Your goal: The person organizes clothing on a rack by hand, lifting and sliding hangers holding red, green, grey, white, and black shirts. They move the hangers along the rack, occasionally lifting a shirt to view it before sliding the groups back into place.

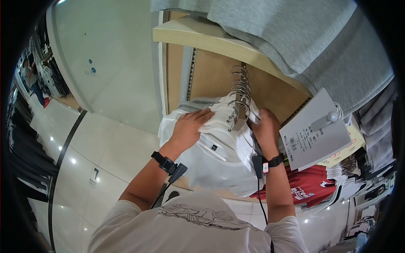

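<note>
White T-shirts (pixel 219 145) hang one behind another on hangers from a metal rail (pixel 240 111), the front one facing me with a small dark neck label. My left hand (pixel 190 128) rests on the left shoulder side of these shirts, its fingers stretched out flat over the fabric. At the opposite shoulder side, my right hand (pixel 265 126) is closed with bent fingers on a white T-shirt's edge; its fingertips are partly hidden. Several hanger hooks (pixel 239 86) sit close together along the rail. Behind the white shirts, some grey fabric (pixel 198 103) shows.
A wooden shelf (pixel 202 33) with grey garments (pixel 287 29) juts out above the rail. A white price tag (pixel 314 139) hangs close on the right. Red shirts (pixel 310 185) hang lower right. On the left are a door (pixel 109 63) and, farther off, a person (pixel 30 80).
</note>
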Available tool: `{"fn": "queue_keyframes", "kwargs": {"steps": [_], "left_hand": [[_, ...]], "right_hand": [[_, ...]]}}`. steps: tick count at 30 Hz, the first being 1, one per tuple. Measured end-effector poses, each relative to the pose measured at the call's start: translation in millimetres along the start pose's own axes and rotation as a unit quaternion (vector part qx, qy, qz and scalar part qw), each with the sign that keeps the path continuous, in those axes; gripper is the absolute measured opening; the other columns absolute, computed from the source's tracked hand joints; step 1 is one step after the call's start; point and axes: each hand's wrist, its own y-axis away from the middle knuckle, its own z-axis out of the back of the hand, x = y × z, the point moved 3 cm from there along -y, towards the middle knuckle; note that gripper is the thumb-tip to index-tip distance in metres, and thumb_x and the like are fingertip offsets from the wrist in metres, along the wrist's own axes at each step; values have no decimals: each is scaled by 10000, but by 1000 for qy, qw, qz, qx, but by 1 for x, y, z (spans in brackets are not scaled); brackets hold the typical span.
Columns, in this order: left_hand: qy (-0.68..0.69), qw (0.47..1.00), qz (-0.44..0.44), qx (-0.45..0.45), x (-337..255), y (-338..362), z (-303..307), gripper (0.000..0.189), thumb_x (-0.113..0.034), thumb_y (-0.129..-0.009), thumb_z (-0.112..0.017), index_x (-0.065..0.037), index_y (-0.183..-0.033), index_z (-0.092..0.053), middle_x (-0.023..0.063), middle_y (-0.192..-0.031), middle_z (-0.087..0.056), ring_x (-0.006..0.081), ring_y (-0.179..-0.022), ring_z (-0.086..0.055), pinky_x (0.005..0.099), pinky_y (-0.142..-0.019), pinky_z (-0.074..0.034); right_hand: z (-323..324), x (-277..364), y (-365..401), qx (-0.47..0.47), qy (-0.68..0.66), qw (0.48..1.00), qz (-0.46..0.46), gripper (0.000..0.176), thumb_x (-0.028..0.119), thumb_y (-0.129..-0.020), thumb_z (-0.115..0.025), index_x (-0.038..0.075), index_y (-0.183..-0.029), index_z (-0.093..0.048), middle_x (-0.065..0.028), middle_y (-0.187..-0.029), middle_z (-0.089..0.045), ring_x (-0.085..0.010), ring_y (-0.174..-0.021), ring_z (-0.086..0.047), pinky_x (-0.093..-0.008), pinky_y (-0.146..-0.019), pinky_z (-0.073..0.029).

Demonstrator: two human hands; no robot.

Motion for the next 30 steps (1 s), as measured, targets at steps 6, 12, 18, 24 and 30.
{"fn": "queue_keyframes", "kwargs": {"steps": [6, 12, 18, 24, 30], "left_hand": [[7, 1000, -2, -9, 2, 2, -1, 815, 135, -690, -584, -190, -1437, -564, 26, -1482, -572, 263, -1305, -568, 431, -1055, -466], [9, 1000, -2, -14, 2, 3, -1, 832, 129, -677, -601, -194, -1443, -559, 26, -1485, -568, 275, -1281, -581, 433, -1042, -473], [0, 1000, 8, -14, 1, 5, -1, 830, 125, -679, -612, -195, -1442, -557, 34, -1503, -548, 292, -1275, -578, 436, -1043, -467], [-34, 999, 11, -19, -1, 9, 2, 811, 112, -699, -619, -176, -1452, -534, 64, -1525, -513, 301, -1325, -537, 443, -1065, -446], [-60, 998, 13, -12, -4, 10, 8, 807, 103, -723, -623, -171, -1474, -506, 72, -1529, -500, 294, -1367, -501, 444, -1097, -422]], "right_hand": [[11, 4, 0, -8, 26, 1000, 1, 426, 254, -717, -867, 14, -983, -637, -210, -957, -684, -421, -892, -655, -480, -769, -532], [11, 10, 10, 17, 44, 999, 4, 384, 109, -728, -800, 22, -1063, -635, -195, -1013, -685, -403, -947, -654, -481, -827, -533], [1, 13, 9, 52, 28, 998, 36, 490, 57, -719, -779, 29, -1173, -597, -187, -1051, -650, -395, -1015, -626, -477, -873, -517], [-7, 21, 13, 71, 31, 994, 75, 437, 43, -788, -685, 4, -1204, -556, -202, -1036, -609, -413, -969, -598, -493, -857, -509], [-17, 22, 24, 39, 91, 987, 127, 552, 31, -830, -588, -41, -1360, -452, -183, -1033, -578, -365, -934, -603, -441, -834, -527]]}}
